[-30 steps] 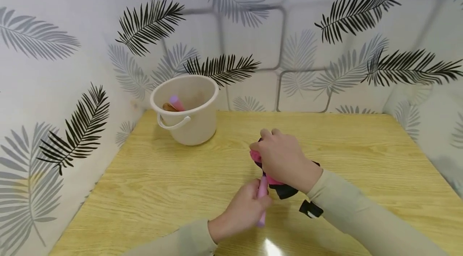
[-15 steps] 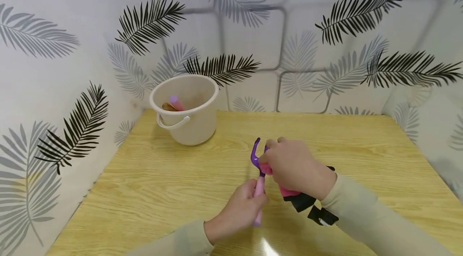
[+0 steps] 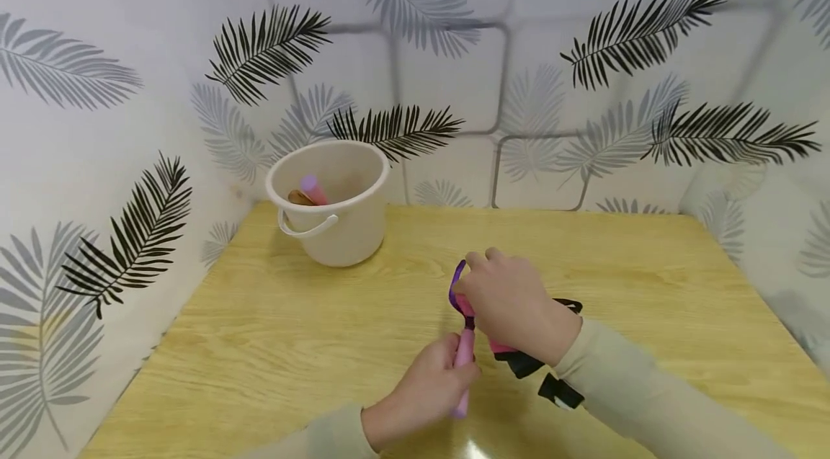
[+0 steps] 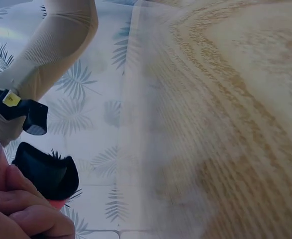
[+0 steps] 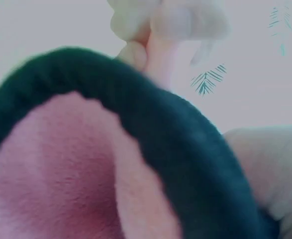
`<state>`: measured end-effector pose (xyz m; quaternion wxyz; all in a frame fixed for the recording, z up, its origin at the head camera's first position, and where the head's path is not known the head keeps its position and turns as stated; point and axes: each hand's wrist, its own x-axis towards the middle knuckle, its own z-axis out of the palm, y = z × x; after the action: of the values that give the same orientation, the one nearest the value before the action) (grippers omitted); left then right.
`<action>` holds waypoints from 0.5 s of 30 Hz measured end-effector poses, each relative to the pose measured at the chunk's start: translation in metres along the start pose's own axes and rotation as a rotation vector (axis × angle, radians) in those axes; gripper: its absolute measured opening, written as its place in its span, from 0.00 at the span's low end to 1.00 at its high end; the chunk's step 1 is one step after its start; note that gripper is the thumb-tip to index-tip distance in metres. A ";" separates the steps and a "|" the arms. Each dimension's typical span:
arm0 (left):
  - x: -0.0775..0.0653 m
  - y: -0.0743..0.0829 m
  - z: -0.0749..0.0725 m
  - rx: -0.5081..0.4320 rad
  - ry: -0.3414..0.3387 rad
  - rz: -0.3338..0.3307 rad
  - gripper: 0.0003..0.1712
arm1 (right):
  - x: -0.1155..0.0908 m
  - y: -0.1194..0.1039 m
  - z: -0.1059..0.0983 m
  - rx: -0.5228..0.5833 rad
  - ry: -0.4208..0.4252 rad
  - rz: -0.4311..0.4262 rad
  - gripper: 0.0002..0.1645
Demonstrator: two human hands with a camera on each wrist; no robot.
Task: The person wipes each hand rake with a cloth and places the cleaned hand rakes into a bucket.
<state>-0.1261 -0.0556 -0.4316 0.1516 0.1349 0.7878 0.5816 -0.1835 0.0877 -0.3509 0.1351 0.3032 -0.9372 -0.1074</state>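
Observation:
My left hand (image 3: 424, 387) grips the pink handle of a garden hand fork (image 3: 463, 365), held tilted above the table with its purple head pointing away. One curved purple prong shows beside my right hand (image 3: 509, 300); the rest of the head is hidden. A pink cloth with black edging (image 3: 504, 349) is bunched in my right hand, whose fingers hold it around the fork's head. In the right wrist view the cloth (image 5: 71, 164) fills the foreground, with the fork's handle (image 5: 161, 62) behind it. At the left wrist view's lower left are my left hand's curled fingers (image 4: 31, 209).
A cream bucket (image 3: 353, 232) with its handle hanging down stands at the back left of the wooden table (image 3: 279, 344). Inside lie a pink, lilac-tipped handle (image 3: 313, 189) and a brown item (image 3: 299, 198). Leaf-patterned walls (image 3: 447, 84) border the table's back and sides.
My right hand with the cloth slid back toward me and right, baring the purple prongs, then returned left over the head. The left hand keeps its grip, sinking slightly in view. The bucket stays put.

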 end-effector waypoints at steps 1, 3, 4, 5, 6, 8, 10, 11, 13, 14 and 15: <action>0.000 0.001 0.001 0.001 -0.011 0.004 0.04 | 0.002 0.001 0.001 0.001 0.011 0.006 0.11; 0.002 0.003 0.002 -0.004 -0.026 0.008 0.03 | 0.004 0.002 0.002 0.017 0.037 0.008 0.12; 0.001 0.002 0.002 -0.008 -0.026 0.008 0.03 | 0.005 0.001 0.003 0.025 0.042 0.002 0.13; 0.000 0.002 0.001 -0.016 -0.027 0.013 0.03 | 0.005 0.000 0.003 0.038 0.046 -0.006 0.13; 0.000 0.002 0.000 -0.027 -0.023 0.014 0.03 | 0.005 0.000 0.002 0.053 0.043 -0.008 0.12; 0.002 0.002 -0.001 -0.040 -0.005 0.013 0.04 | 0.004 0.003 0.001 0.058 0.000 -0.005 0.12; 0.003 0.003 -0.001 -0.045 0.022 0.013 0.05 | 0.000 0.007 -0.002 0.062 -0.066 0.007 0.14; 0.003 0.003 -0.001 -0.054 0.033 0.010 0.06 | -0.002 0.010 -0.004 0.074 -0.099 0.015 0.14; 0.003 0.003 -0.001 -0.058 0.058 0.009 0.07 | -0.005 0.016 -0.007 0.094 -0.147 0.035 0.11; 0.003 0.003 0.000 -0.063 0.066 0.012 0.07 | -0.007 0.019 -0.008 0.102 -0.167 0.048 0.11; 0.002 0.004 0.000 -0.067 0.070 0.016 0.07 | -0.009 0.021 -0.010 0.107 -0.176 0.058 0.10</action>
<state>-0.1282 -0.0537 -0.4284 0.1236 0.1158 0.7717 0.6130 -0.1845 0.1081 -0.3373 0.0390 0.2720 -0.9582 -0.0796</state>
